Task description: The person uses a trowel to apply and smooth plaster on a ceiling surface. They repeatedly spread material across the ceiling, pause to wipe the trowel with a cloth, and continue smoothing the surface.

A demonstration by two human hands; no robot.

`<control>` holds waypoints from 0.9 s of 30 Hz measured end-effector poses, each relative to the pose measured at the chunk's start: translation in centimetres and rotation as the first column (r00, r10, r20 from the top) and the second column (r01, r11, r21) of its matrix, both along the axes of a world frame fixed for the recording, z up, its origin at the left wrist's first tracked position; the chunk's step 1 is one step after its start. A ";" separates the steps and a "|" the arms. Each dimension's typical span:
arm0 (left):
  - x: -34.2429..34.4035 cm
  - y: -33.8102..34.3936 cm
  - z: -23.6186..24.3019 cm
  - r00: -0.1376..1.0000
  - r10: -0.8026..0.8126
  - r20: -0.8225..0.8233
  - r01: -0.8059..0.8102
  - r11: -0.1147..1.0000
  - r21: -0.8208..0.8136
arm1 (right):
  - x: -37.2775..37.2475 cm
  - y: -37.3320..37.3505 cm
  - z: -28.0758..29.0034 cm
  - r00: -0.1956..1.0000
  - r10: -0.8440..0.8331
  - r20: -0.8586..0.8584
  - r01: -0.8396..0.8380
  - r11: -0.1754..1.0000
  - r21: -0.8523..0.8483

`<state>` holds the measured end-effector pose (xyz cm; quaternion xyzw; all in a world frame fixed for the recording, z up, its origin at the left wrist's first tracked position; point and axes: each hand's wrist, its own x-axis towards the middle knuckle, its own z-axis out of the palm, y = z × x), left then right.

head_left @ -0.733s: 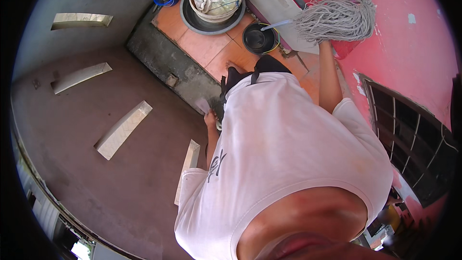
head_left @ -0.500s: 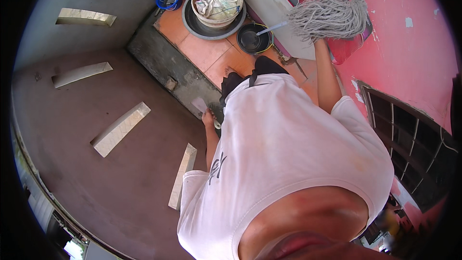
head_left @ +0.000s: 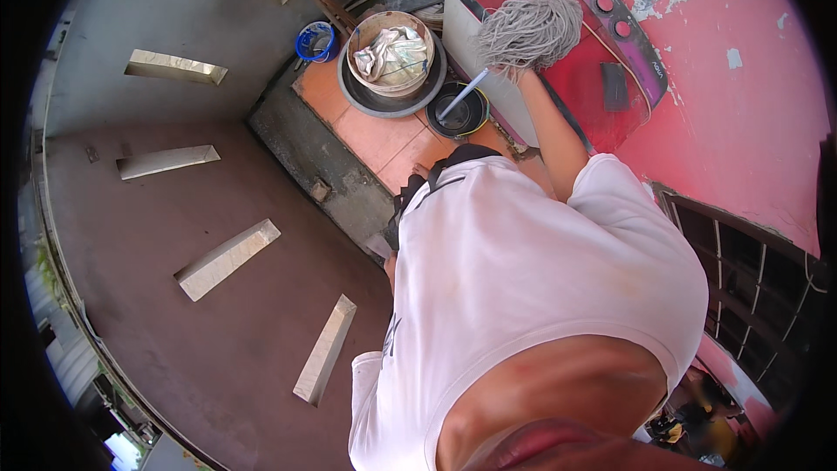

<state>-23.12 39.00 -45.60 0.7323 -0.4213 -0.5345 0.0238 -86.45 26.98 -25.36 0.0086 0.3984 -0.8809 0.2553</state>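
Observation:
My right hand [head_left: 518, 75] grips the mop just under its grey string head [head_left: 532, 22], which is over the red lid of a washing machine [head_left: 623, 129]; the fingers are partly hidden by strands. The pale blue handle [head_left: 464, 94] slants down into a black bucket [head_left: 453, 126] on the floor. My left hand [head_left: 391, 266], low at my side and mostly behind my white shirt, holds a pale flat scraper [head_left: 378, 244] near the dark floor strip.
A cream bucket [head_left: 366, 35] with cloth stands in a grey basin [head_left: 370, 105] on orange tiles [head_left: 366, 139]. A blue pail [head_left: 305, 44] and boards [head_left: 323, 0] are beside them. A slotted wall [head_left: 227, 323] is at left, a pink wall [head_left: 741, 113] and barred window [head_left: 750, 288] at right.
My right hand and the mop head have moved left, uncovering the washer's control panel. The mop handle stands steeper. My left hand has slipped further behind my shirt, and the view has shifted slightly.

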 end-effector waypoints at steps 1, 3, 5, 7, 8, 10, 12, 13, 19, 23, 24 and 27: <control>-0.3 0.0 0.4 0.999 0.011 -0.033 -0.011 1.000 -0.007 | -0.3 0.1 -0.4 1.000 -0.012 0.019 0.012 1.000 -0.013; -1.2 0.2 0.9 0.995 0.044 -0.090 -0.046 0.999 -0.021 | -0.7 -0.1 -1.2 0.998 -0.028 0.053 0.030 0.999 -0.042; -2.0 -0.3 1.2 0.989 0.059 -0.136 -0.065 0.997 -0.041 | -0.6 -0.4 -2.1 0.995 -0.056 0.087 0.062 0.996 -0.064; -3.0 -0.9 1.4 0.983 0.060 -0.173 -0.071 0.996 -0.053 | -0.7 -0.4 -3.0 0.989 -0.087 0.119 0.097 0.992 -0.081; -3.3 -0.9 1.5 0.980 0.061 -0.187 -0.074 0.995 -0.064 | -0.5 -0.2 -3.5 0.986 -0.099 0.135 0.111 0.990 -0.082; -4.0 -1.4 1.6 0.975 0.052 -0.216 -0.071 0.994 -0.079 | -0.3 0.0 -4.4 0.978 -0.132 0.161 0.147 0.985 -0.085; -4.4 -1.7 1.5 0.967 0.040 -0.251 -0.066 0.993 -0.095 | -0.1 -0.1 -5.2 0.968 -0.159 0.195 0.180 0.979 -0.093; -4.5 -1.7 1.3 0.961 0.034 -0.275 -0.065 0.992 -0.104 | 0.2 -0.2 -5.5 0.963 -0.167 0.211 0.190 0.977 -0.097; -6.2 -2.7 2.0 0.977 0.005 -0.211 -0.037 0.988 -0.147 | 0.7 -0.8 -7.2 0.942 -0.216 0.257 0.243 0.967 -0.078; -7.5 -2.6 3.2 0.984 0.031 -0.174 -0.054 0.990 -0.133 | 0.7 -1.2 -8.6 0.931 -0.219 0.291 0.234 0.972 -0.017; -7.9 -2.5 3.4 0.985 0.037 -0.169 -0.060 0.989 -0.132 | 0.7 -1.4 -9.0 0.930 -0.212 0.300 0.218 0.976 0.015; -9.3 -3.4 3.8 0.986 0.035 -0.162 -0.058 0.989 -0.137 | 0.5 -1.7 -11.2 0.923 -0.187 0.338 0.142 0.978 0.152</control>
